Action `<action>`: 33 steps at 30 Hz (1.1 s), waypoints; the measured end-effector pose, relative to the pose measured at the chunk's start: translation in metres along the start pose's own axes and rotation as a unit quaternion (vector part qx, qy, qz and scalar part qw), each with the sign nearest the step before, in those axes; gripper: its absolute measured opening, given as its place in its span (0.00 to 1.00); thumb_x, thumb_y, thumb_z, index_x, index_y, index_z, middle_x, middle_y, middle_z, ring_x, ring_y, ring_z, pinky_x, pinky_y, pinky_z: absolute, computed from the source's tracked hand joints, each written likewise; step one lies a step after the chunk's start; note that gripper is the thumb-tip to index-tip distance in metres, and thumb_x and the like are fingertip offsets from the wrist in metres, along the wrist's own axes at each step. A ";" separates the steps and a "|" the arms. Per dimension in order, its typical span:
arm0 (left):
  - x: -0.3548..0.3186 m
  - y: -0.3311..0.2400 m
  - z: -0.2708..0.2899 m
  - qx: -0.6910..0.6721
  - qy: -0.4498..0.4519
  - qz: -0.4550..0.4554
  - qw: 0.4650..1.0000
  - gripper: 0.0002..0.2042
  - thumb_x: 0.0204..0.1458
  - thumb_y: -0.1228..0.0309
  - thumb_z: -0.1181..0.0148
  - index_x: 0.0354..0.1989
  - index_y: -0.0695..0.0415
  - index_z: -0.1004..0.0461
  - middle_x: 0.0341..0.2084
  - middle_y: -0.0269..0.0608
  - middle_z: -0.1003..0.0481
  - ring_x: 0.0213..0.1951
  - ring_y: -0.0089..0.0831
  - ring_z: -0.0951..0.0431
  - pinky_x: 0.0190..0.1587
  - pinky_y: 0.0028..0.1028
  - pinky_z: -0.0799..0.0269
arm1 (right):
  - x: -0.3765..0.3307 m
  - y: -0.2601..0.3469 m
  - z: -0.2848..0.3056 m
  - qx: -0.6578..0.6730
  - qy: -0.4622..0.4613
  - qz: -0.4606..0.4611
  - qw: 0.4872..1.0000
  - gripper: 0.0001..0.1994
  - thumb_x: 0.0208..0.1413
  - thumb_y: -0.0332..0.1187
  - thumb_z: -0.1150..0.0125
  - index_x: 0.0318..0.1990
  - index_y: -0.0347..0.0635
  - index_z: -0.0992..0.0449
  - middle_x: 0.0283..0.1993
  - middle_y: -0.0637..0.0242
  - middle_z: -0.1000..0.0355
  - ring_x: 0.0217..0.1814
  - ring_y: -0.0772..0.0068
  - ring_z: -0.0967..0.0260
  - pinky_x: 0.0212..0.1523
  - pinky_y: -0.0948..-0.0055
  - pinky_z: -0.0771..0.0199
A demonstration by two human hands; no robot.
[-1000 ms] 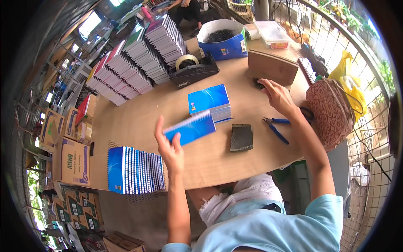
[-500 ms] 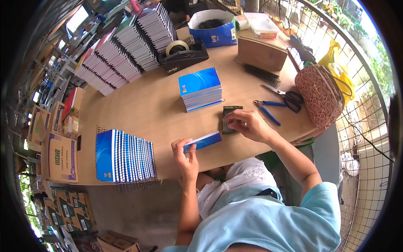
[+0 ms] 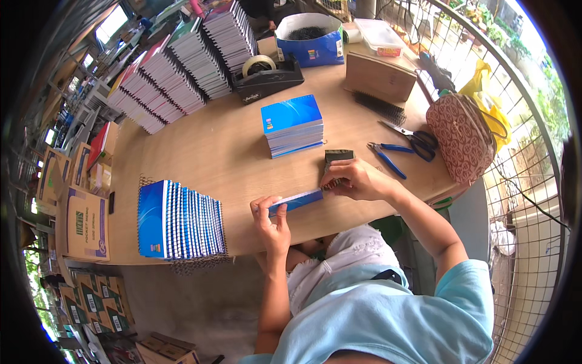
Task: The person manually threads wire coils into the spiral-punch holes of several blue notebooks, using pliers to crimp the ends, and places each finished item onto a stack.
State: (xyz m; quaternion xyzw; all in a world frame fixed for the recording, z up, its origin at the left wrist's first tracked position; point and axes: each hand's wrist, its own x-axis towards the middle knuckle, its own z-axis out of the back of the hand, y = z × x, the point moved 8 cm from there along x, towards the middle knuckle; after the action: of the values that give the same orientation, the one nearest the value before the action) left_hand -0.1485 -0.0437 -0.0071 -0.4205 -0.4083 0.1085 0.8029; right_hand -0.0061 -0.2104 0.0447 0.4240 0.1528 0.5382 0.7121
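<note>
The left hand [image 3: 273, 229] has its thumb and fingers closed on the near-left end of a blue notebook [image 3: 298, 202], so that grip is narrow and loaded. From it the notebook runs out to the right and slightly away from the person, tilted so that only a slim band of cover and a pale strip along its far edge show. That long axis is the relation that matters: it points almost straight from the left grip to the fingertips of the right hand [image 3: 362, 180].

The right hand comes in from the opposite side, its fingers bent and gathered just beside the notebook's free end. It is by far the nearer hand to that end, while the left hand governs the other one. Whether the right fingertips touch the notebook or pinch something small cannot be told.

Just beyond the right fingertips, partly covered by them, a dark flat pad [image 3: 339, 155] lies on the table [image 3: 242, 164]. Farther out from both grips, ahead and between them, stands a stack of blue notebooks [image 3: 292, 115]. Well to the left of the left grip sits a row of coil-bound notebooks [image 3: 153, 219]; beyond the right hand, on its far right, lie blue-handled pliers [image 3: 393, 166].
</note>
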 end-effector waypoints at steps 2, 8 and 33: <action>0.000 -0.001 0.001 -0.005 -0.007 -0.007 1.000 0.10 0.58 0.70 0.35 0.43 0.59 0.27 0.38 0.42 0.26 0.43 0.42 0.28 0.47 0.39 0.30 | 0.000 -0.005 0.000 -0.010 0.004 -0.011 1.000 0.05 0.58 0.28 0.34 0.40 0.40 0.19 0.36 0.61 0.23 0.35 0.58 0.23 0.36 0.62 0.24; 0.001 0.001 -0.003 -0.012 0.003 0.010 1.000 0.10 0.59 0.70 0.35 0.43 0.59 0.27 0.38 0.43 0.26 0.43 0.41 0.27 0.47 0.39 0.30 | -0.002 0.003 0.008 -0.049 -0.042 0.033 0.997 0.07 0.57 0.31 0.34 0.42 0.42 0.21 0.36 0.60 0.27 0.36 0.53 0.25 0.35 0.58 0.25; -0.001 0.008 -0.010 -0.008 0.013 0.026 1.000 0.10 0.59 0.70 0.35 0.43 0.61 0.28 0.39 0.44 0.29 0.45 0.41 0.27 0.50 0.38 0.31 | -0.006 -0.006 0.003 -0.013 -0.028 0.046 0.998 0.08 0.55 0.29 0.32 0.40 0.40 0.23 0.37 0.62 0.27 0.40 0.55 0.25 0.35 0.59 0.25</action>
State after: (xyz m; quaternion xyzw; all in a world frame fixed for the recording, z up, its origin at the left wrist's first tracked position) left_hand -0.1401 -0.0455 -0.0165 -0.4384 -0.3877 0.1208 0.8018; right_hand -0.0023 -0.2178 0.0401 0.4362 0.1061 0.5605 0.6959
